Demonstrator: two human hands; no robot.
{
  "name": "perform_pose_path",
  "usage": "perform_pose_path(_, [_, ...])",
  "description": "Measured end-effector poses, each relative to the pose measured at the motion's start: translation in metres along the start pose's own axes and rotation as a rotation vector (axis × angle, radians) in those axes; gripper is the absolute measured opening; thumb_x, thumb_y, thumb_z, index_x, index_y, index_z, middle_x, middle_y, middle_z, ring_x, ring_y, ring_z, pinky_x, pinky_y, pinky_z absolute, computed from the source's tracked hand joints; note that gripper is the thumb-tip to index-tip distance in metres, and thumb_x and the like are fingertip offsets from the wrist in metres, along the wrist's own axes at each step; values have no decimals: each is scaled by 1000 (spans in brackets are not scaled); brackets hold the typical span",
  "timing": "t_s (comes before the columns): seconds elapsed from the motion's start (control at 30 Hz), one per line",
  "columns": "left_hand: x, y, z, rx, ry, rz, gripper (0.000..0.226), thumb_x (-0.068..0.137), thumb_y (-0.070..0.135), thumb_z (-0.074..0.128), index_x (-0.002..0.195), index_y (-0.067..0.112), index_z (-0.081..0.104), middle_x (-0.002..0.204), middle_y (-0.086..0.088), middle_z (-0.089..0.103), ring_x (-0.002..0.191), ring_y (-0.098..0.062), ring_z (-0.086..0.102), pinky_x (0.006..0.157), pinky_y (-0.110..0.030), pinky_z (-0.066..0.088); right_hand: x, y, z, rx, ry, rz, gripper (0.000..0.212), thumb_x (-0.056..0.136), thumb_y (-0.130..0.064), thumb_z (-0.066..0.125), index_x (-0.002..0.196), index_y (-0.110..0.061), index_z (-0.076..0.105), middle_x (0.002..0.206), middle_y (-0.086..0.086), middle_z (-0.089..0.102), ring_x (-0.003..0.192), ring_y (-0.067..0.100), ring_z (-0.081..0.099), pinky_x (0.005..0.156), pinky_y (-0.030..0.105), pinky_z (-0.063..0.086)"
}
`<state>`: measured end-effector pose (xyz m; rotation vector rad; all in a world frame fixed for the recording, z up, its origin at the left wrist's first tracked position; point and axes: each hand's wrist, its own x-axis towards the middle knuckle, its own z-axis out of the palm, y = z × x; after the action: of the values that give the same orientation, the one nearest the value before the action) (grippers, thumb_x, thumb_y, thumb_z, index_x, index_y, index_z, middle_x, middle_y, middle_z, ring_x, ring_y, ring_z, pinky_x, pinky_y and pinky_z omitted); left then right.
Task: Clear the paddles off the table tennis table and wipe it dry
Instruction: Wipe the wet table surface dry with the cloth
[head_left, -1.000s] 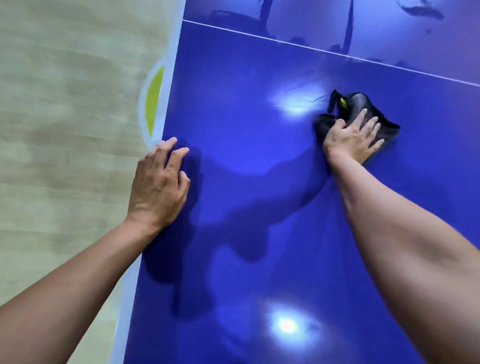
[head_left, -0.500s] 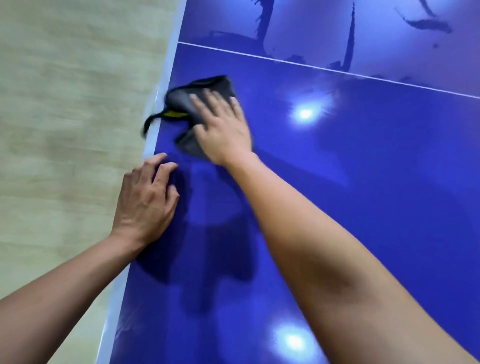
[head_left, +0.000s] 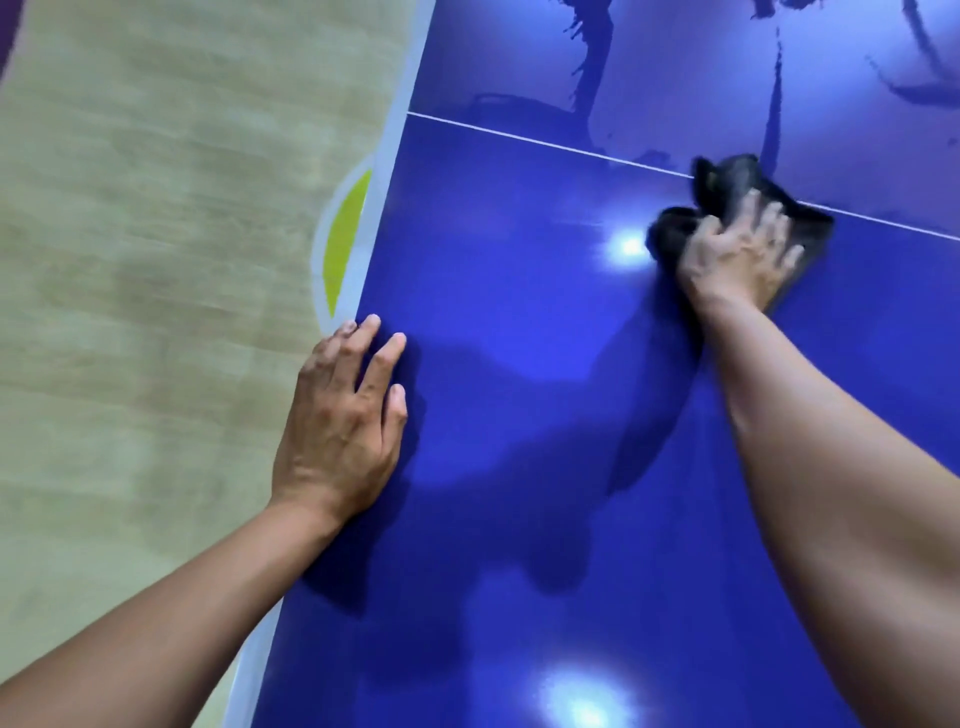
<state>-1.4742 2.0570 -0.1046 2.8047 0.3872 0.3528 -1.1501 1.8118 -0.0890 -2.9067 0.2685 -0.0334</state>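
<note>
Near white line (head_left: 519, 137) on surface (head_left: 519, 389) | R hand (head_left: 737, 260) spread flat, pressing cloth (head_left: 727, 179) | L hand (head_left: 343, 415) flat, left edge | overlap strokes, even press.

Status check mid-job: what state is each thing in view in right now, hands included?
table tennis table: glossy blue top, lamp glare on it.
dark streaks: on the top beyond the white line; cannot tell if wet.
cloth: dark, crumpled, on the table across the white line, under the right hand.
right hand: fingers spread, presses the cloth; blurred.
left hand: flat, palm down, rests on the table's left edge.
</note>
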Motion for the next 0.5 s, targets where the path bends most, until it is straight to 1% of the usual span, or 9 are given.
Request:
perform_pose_path(0.17, [-1,2,0,-14,9,-19,47,101,23,40,143,7,53,152,-18,45,144,-37,39,119,-52,31,-67,-149,35,-54,-93,-516,66,100,-44,33,162,-26,19,170,6,16,156,19,11,126,47,-1])
perform_pose_path(0.27, [-1,1,0,-14,7,-14,47,101,22,42,143,8,53,153,-17,45,144,-36,38,119,-51,31,-113,-210,45,-38,-170,-714,64,100,-45,30,162,-30,20,170,2,14,157,15,7,126,46,-2])
perform_pose_path(0.33, [-1,1,-2,-21,10,-15,46,101,22,42,144,9,53,153,-16,45,145,-35,38,120,-49,30,-132,-226,45,-29,-218,-796,63,101,-45,29,162,-32,20,170,0,14,157,14,7,126,45,-3])
perform_pose_path(0.4, [-1,3,-3,-29,1,-3,46,101,21,42,144,9,53,153,-16,45,144,-35,39,120,-49,30,-134,-216,42,-38,-247,-829,61,102,-44,28,162,-34,19,170,-1,13,157,13,6,127,43,-3])
perform_pose_path(0.47, [0,0,-2,-18,5,-1,46,101,20,42,144,9,53,152,-17,46,143,-37,40,120,-49,30,-121,-191,38,-23,-248,-814,61,101,-43,28,161,-35,19,170,-2,13,156,12,7,127,41,-3])
perform_pose_path(0.5, [-1,0,-2,-16,5,2,46,101,20,41,143,8,54,152,-17,46,142,-37,41,119,-49,31,-110,-168,34,-12,-226,-759,61,100,-43,29,161,-36,21,170,-3,15,156,11,8,127,40,-2])
